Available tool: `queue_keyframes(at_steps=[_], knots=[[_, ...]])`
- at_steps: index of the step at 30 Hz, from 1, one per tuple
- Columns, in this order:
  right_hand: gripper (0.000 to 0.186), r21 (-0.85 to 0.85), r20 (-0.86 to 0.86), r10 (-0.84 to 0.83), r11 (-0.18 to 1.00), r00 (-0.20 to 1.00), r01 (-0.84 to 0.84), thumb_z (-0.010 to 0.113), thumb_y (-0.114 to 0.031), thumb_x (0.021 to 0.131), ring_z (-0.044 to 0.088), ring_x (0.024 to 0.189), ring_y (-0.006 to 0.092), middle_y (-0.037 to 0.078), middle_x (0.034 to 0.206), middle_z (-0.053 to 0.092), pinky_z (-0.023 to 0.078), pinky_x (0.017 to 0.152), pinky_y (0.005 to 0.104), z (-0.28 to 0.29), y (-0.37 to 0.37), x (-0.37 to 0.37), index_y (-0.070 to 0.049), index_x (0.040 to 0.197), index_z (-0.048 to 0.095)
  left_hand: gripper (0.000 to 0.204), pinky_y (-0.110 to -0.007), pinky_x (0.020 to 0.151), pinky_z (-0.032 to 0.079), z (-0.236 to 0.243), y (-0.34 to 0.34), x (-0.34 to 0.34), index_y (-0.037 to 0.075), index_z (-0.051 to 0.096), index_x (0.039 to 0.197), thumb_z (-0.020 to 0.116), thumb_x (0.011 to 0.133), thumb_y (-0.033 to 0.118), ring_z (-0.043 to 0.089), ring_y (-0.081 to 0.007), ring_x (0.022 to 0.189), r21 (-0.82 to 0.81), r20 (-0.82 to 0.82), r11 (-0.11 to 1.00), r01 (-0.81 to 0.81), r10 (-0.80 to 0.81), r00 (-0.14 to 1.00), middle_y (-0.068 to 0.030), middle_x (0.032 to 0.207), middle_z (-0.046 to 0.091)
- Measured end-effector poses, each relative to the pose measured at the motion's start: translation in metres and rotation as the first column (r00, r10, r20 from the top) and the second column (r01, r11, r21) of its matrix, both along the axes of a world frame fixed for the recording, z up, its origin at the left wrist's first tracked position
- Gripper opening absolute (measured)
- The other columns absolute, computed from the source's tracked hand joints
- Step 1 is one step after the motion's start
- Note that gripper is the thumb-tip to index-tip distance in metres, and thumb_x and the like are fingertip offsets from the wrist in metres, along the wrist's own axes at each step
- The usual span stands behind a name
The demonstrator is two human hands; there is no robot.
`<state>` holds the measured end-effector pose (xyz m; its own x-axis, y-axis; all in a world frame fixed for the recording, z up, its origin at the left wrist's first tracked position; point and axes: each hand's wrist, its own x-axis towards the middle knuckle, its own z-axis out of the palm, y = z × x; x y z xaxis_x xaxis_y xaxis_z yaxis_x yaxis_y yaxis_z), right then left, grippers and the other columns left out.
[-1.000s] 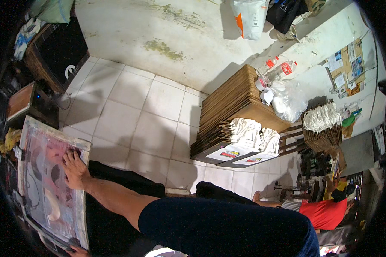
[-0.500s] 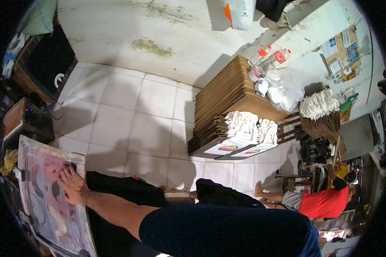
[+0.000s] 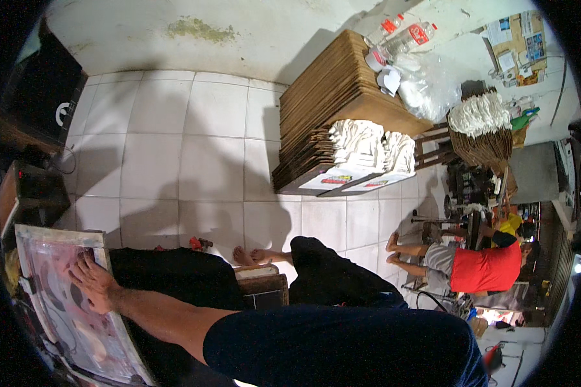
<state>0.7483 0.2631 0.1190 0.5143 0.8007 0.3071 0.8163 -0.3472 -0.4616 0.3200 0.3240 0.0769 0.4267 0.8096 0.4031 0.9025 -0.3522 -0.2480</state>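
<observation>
Near the left edge, my right hand (image 3: 95, 284) rests palm down on a screen-printing frame (image 3: 97, 240). Its fingers are stretched out and slightly apart, and I see nothing held in it. The frame has a worn pale wooden border around a translucent mesh (image 3: 58, 284) with reddish stains and grey rounded shapes. A dark patch shows by the fingertips. From the lower edge my arm in a dark navy sleeve (image 3: 329, 342) crosses toward the frame. Black cloth (image 3: 174, 284) lies beside the frame, below it in shadow. My left hand is out of view.
A tall stack of brown boards (image 3: 329, 84) carries plastic bottles (image 3: 410, 39) and a clear bag (image 3: 423, 87). White printed fabric (image 3: 358, 145) drapes over boards beside it. A person in a red shirt (image 3: 484, 267) works at the right. A black box (image 3: 42, 97) stands at the far left.
My view has shifted, so the board stack sits higher and bare feet show more fully. My right hand stays flat on the mesh. The person in red has shifted slightly.
</observation>
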Motion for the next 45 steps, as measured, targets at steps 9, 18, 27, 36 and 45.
queue_keyframes(at_steps=[9, 18, 27, 36, 45], knots=[[0.077, 0.041, -0.038, -0.032, 0.999, 0.999, 0.034, 0.054, -0.056, 0.081, 0.040, 0.139, 0.0412, 0.020, 0.152, 0.043, 0.020, 0.117, 0.0628, 0.007, -0.022, 0.010, -0.009, 0.142, 0.052, 0.064, -0.046, 0.073, 0.053, 0.008, 0.014, 0.021, -0.007, 0.062, 0.120, 0.061, 0.091, 0.050, 0.068, -0.0363, 0.085, -0.010, -0.032, 0.994, 0.106, -0.107, 0.994, -0.0216, 0.104, 0.069], [0.076, 0.030, -0.057, -0.001, 1.000, 0.998, 0.003, 0.054, -0.057, 0.081, 0.041, 0.137, 0.0422, 0.022, 0.149, 0.045, 0.020, 0.117, 0.0631, 0.004, -0.012, 0.007, -0.008, 0.139, 0.054, 0.066, -0.047, 0.075, 0.053, 0.005, 0.019, 0.017, -0.008, 0.061, 0.122, 0.061, 0.091, 0.051, 0.067, -0.0375, 0.087, -0.015, -0.022, 0.994, 0.105, -0.105, 0.994, -0.0226, 0.105, 0.069], [0.075, 0.004, -0.068, 0.039, 0.999, 0.997, -0.039, 0.054, -0.058, 0.081, 0.042, 0.136, 0.0432, 0.024, 0.146, 0.047, 0.019, 0.117, 0.0635, 0.005, -0.009, 0.002, -0.007, 0.136, 0.056, 0.068, -0.048, 0.077, 0.053, 0.000, 0.013, 0.006, -0.008, 0.060, 0.123, 0.061, 0.091, 0.052, 0.067, -0.0387, 0.089, -0.027, 0.012, 0.998, 0.055, -0.055, 0.998, -0.0236, 0.107, 0.068], [0.076, -0.014, -0.011, 0.060, 0.998, 0.998, -0.060, 0.054, -0.060, 0.080, 0.044, 0.134, 0.0458, 0.024, 0.141, 0.052, 0.019, 0.117, 0.0647, -0.006, 0.005, -0.002, -0.006, 0.133, 0.059, 0.070, -0.048, 0.079, 0.053, -0.001, 0.005, -0.003, -0.009, 0.059, 0.125, 0.061, 0.091, 0.052, 0.067, -0.0398, 0.091, -0.037, 0.030, 0.999, 0.027, -0.026, 0.999, -0.0246, 0.108, 0.068], [0.077, 0.078, 0.006, 0.024, 0.997, 1.000, -0.025, 0.053, -0.062, 0.080, 0.044, 0.134, 0.0446, 0.023, 0.140, 0.054, 0.017, 0.118, 0.0652, -0.013, 0.004, -0.006, -0.005, 0.131, 0.059, 0.072, -0.049, 0.081, 0.053, 0.000, -0.001, -0.018, -0.009, 0.057, 0.126, 0.061, 0.091, 0.053, 0.066, -0.0410, 0.093, -0.037, 0.037, 0.999, 0.009, -0.008, 0.999, -0.0256, 0.110, 0.067]])
